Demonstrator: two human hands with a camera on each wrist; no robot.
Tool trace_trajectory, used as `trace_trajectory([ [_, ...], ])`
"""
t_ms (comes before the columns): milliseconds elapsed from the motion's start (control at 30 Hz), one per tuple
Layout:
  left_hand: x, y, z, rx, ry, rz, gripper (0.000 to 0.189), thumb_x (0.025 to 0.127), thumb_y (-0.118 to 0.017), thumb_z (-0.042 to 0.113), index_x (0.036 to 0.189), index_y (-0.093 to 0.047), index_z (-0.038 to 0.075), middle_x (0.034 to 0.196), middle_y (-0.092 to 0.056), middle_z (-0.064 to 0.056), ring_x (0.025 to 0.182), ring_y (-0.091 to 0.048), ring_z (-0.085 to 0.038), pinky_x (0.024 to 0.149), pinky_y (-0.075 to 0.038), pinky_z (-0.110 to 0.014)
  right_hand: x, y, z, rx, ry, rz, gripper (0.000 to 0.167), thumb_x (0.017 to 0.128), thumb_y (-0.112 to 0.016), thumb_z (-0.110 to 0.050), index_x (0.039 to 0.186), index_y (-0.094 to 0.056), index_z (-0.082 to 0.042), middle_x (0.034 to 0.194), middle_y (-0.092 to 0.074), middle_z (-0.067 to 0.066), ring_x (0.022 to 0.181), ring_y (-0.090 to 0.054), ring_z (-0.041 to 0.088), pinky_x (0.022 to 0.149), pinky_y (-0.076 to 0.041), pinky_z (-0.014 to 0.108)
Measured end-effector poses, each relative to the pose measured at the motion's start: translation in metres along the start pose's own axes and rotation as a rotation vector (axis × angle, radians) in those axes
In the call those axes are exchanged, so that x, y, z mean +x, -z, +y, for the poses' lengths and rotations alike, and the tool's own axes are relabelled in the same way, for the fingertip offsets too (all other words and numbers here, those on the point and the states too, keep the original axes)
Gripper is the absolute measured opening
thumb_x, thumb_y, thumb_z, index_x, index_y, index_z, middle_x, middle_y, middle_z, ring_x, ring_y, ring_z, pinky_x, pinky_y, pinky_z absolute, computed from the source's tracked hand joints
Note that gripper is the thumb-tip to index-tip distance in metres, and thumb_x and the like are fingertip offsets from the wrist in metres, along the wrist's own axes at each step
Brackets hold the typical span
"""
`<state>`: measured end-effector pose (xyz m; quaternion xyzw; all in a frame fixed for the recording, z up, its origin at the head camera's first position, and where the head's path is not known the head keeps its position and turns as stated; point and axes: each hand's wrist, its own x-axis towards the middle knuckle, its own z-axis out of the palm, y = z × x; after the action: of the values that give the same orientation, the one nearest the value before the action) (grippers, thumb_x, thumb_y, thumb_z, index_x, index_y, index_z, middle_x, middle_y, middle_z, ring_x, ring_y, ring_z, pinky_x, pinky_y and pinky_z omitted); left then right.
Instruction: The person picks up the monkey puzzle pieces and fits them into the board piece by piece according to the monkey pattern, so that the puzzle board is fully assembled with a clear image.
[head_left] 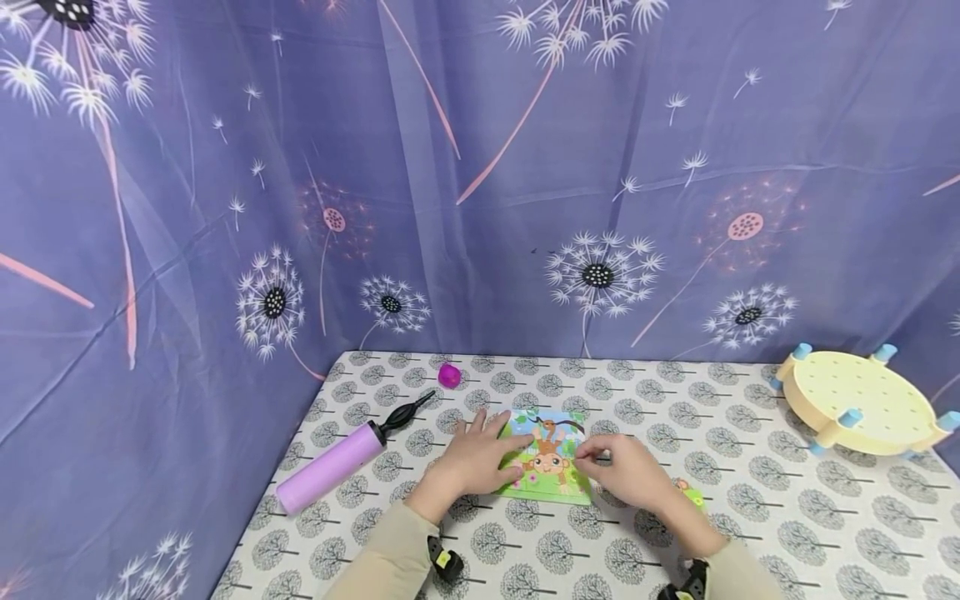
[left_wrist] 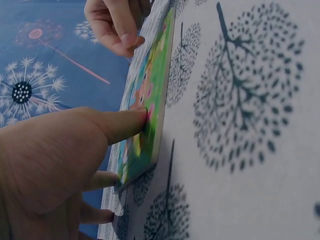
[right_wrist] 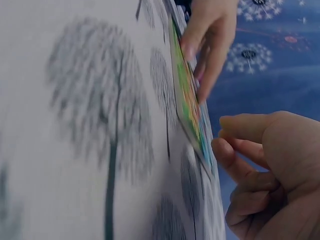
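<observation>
A flat picture puzzle (head_left: 553, 483), showing a cartoon monkey on green and blue, lies on the tree-print cloth. My left hand (head_left: 480, 458) is spread at its left side, with thumb and index finger reaching onto the picture; in the left wrist view the thumb (left_wrist: 131, 122) presses its surface. My right hand (head_left: 626, 471) hovers beside the puzzle's right edge. Its fingers are loosely bent, with thumb and index tips close together, and nothing shows between them in the right wrist view. A small green piece with a red patch (head_left: 692, 493) lies partly hidden behind my right forearm.
A purple hand pump (head_left: 333, 467) with a black nozzle lies to the left. Behind it sits a small magenta object (head_left: 449, 376). A round yellow pegboard with blue-tipped legs (head_left: 855, 400) stands at the far right. A purple dandelion-print curtain (head_left: 480, 250) hangs behind the table.
</observation>
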<state>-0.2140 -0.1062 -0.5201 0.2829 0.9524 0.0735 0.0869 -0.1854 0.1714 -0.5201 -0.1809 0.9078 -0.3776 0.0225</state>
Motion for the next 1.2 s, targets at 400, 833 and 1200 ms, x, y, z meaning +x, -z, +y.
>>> trace_trajectory([
  [400, 0.006, -0.011, 0.013, 0.051, -0.022, 0.056, 0.072, 0.098, -0.053, 0.069, 0.156, -0.048, 0.027, 0.169, -0.030, 0.000, 0.154, -0.028, -0.032, 0.115, -0.031, -0.070, -0.045, 0.050, 0.046, 0.032, -0.041, -0.014, 0.020, 0.092, -0.081, -0.026, 0.107, -0.077, -0.014, 0.091, -0.070, -0.009, 0.065, -0.059, 0.004, 0.055, -0.053, 0.027],
  [833, 0.013, -0.012, 0.030, 0.102, 0.032, 0.066, 0.082, 0.093, -0.049, 0.078, 0.162, -0.037, 0.036, 0.167, -0.034, -0.008, 0.151, -0.031, -0.043, 0.111, -0.034, -0.073, -0.088, 0.086, 0.079, -0.039, -0.097, -0.105, 0.057, 0.079, -0.088, -0.044, 0.124, -0.070, -0.014, 0.102, -0.063, -0.003, 0.081, -0.055, 0.007, 0.067, -0.051, 0.025],
  [1200, 0.017, -0.013, 0.037, 0.102, 0.047, 0.090, 0.086, 0.090, -0.050, 0.083, 0.163, -0.034, 0.040, 0.162, -0.039, -0.008, 0.148, -0.033, -0.044, 0.108, -0.037, -0.074, -0.085, 0.089, 0.076, -0.064, -0.069, -0.129, 0.050, 0.077, -0.089, -0.041, 0.115, -0.068, -0.015, 0.092, -0.058, -0.003, 0.073, -0.051, 0.006, 0.063, -0.047, 0.024],
])
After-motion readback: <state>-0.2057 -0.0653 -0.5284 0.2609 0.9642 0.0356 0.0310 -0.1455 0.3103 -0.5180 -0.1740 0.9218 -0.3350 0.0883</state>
